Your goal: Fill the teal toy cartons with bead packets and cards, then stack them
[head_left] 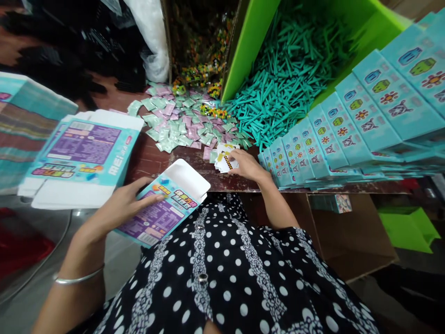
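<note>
Now a box is held open while the other hand reaches for cards.

Left hand [120, 206] grasps a small printed box [163, 204] at the table's near edge, above the lap, its white flap [186, 176] open and pointing towards the table. Right hand [245, 166] rests fingers-down on a little stack of cards [225, 160] on the brown table [163, 162]; whether it has pinched a card I cannot tell. Just behind the cards lies a spread of small pastel packets [181, 123], and beyond it a heap of teal sticks [288, 79] spilling from a green bin [250, 46]. Flat boxes [83, 153] lie in a stack at left, and a fanned row of light blue boxes [351, 120] lies at right. By the look of it, the filling step is in hand; the next move calls for lifting one card cleanly and steering it into the open mouth.
</note>
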`<action>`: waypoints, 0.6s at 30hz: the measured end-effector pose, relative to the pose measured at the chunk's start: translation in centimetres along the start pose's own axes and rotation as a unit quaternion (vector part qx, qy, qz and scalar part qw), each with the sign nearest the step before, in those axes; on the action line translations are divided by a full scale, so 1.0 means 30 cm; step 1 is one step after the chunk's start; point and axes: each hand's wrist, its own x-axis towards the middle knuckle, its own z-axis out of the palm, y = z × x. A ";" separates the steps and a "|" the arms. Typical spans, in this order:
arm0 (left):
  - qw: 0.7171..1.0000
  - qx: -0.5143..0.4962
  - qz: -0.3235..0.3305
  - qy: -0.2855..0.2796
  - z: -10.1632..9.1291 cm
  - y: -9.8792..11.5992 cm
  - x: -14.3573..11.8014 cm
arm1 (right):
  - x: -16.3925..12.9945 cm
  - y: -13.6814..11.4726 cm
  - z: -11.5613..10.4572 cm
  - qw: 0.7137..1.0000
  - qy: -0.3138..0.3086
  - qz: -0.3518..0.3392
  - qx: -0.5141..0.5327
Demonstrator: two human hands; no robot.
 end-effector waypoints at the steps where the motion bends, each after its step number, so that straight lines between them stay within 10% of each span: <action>1: 1.000 0.001 0.001 0.000 0.002 -0.002 0.001 | 0.002 -0.006 -0.003 1.000 0.000 0.005 -0.003; 10: 0.999 0.000 0.035 0.017 0.014 -0.010 0.000 | 0.057 -0.247 0.098 0.978 0.063 0.168 -0.103; 18: 0.999 -0.025 0.016 0.020 0.020 -0.038 -0.002 | 0.046 -0.290 0.048 0.973 0.011 0.191 -0.133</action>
